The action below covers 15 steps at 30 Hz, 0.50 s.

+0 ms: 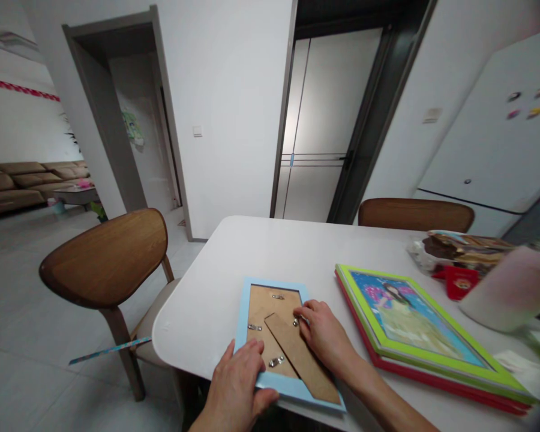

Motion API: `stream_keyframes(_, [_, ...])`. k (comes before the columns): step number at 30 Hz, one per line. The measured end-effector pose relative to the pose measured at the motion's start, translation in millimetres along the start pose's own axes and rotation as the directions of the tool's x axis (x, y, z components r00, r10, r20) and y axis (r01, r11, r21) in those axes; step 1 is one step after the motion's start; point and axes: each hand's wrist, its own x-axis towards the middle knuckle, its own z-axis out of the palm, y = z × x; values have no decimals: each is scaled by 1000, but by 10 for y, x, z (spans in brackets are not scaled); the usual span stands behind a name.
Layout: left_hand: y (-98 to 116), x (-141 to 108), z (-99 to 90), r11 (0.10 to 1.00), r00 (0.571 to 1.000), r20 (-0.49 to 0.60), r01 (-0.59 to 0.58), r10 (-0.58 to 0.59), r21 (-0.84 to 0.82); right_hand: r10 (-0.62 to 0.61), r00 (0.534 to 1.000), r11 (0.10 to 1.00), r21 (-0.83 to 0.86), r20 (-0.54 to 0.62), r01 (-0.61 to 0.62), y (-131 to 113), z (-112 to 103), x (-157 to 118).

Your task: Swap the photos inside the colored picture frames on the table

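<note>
Head view, blue frame point(242, 312) face down at the white table's point(198, 264) near edge, left hand point(240, 381) spread over its lower-left corner, right hand point(319, 330) with fingers bunched at a metal clip point(296, 322), green frame point(432, 318) to the right.

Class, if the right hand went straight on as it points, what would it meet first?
The right hand would probably meet the top clip on the frame; depth is unclear, so it might pass just above.
</note>
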Motion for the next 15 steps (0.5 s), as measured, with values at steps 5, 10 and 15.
stream_keyframes(5, [52, 13, 8, 1000, 1000, -10, 26, -26, -14, -148, 988, 976, 168, 37, 140, -332, 77, 15])
stream_keyframes(10, [87, 39, -22, 999, 999, 26, 44, -44, -8, -156, 985, 985, 84, 79, 149, -587, 170, 143])
stream_keyframes(15, [116, 30, -27, 999, 998, 28, 53, -53, 4, -97, 994, 995, 42, 57, 95, -613, 211, 178])
